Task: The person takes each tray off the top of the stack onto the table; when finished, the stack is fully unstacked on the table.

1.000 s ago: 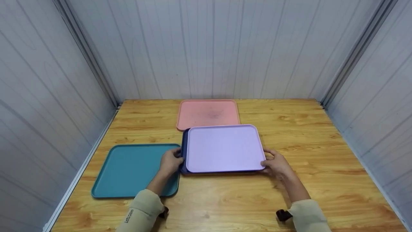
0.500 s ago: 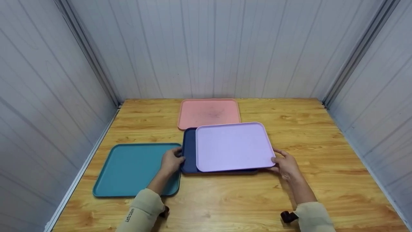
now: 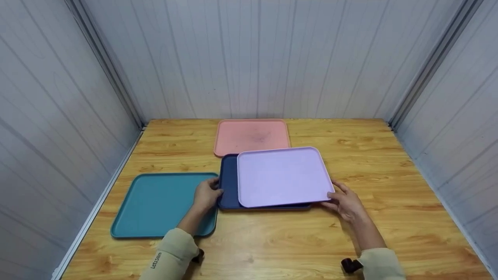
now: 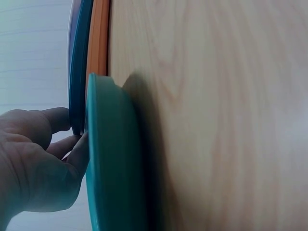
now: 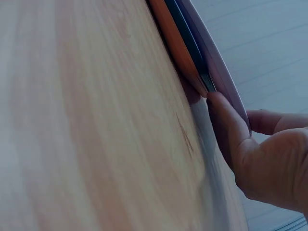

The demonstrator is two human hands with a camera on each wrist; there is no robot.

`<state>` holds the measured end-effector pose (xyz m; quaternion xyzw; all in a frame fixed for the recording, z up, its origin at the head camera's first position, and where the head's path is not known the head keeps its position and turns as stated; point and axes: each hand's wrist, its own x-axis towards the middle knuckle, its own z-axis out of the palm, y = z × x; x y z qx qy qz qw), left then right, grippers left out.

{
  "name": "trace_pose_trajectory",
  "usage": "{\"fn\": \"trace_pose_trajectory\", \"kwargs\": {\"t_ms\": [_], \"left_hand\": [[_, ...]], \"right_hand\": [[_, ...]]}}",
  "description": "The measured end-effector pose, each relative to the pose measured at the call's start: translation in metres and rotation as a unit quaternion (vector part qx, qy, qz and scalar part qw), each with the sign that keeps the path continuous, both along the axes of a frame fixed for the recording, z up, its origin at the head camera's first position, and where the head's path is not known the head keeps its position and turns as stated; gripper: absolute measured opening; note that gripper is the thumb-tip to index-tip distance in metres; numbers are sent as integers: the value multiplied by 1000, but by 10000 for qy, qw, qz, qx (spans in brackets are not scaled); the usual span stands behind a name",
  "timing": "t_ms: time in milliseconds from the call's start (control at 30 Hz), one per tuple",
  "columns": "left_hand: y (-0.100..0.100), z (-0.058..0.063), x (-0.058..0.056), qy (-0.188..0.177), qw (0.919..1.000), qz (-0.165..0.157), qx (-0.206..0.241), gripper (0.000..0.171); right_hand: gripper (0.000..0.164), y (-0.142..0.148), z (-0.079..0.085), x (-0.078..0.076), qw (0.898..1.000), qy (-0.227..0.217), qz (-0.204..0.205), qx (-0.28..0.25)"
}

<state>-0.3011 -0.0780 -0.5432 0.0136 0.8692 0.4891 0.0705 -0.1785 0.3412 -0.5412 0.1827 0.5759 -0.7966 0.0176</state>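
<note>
A lilac tray (image 3: 285, 177) lies over a navy tray (image 3: 229, 182), shifted right so that a navy strip shows on the left. Its right side overhangs the stack. My right hand (image 3: 347, 203) pinches the lilac tray's near right corner, thumb on top and fingers underneath. On the opposite side, my left hand (image 3: 205, 193) grips the navy tray's left rim between thumb and fingers. Under the navy one, the wrist views reveal an orange-brown tray (image 4: 98, 38) on the table. In the left wrist view, the left fingers pass close by the rim of a teal tray (image 4: 115, 154).
The teal tray lies at the left of the wooden table (image 3: 268, 245), partly beneath the left forearm. Behind the stack is a pink tray (image 3: 251, 136) with dark smudges. Pale panel walls (image 3: 256, 58) enclose the table at the back and both sides.
The right hand has drawn the lilac tray to the right and tilted it slightly, uncovering more of the navy tray. The left hand has stayed at the navy rim.
</note>
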Motion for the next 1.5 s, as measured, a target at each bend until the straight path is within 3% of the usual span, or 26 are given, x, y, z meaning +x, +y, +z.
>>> {"fn": "trace_pose_trajectory", "kwargs": {"t_ms": [200, 367, 533, 733, 1000, 1500], "left_hand": [[0, -1, 1, -12, 10000, -32, 22, 46], [0, -1, 1, -25, 10000, 2, 49, 46], [-1, -1, 1, 57, 10000, 13, -7, 46], [-1, 1, 0, 85, 9999, 38, -115, 46], [-2, 0, 1, 42, 9999, -7, -120, 45], [-1, 3, 3, 31, 10000, 11, -64, 45]], "right_hand": [[67, 2, 0, 0, 9972, -40, -357, -651], [62, 8, 1, -1, 9940, -57, -714, -832], [64, 11, 3, 0, 9935, -54, -652, -935], [74, 10, 4, 1, 9885, -48, -429, -1449], [68, 17, 5, 5, 9787, -232, -998, -1781], [64, 46, 4, 8, 9649, -388, -1367, -2209]]}}
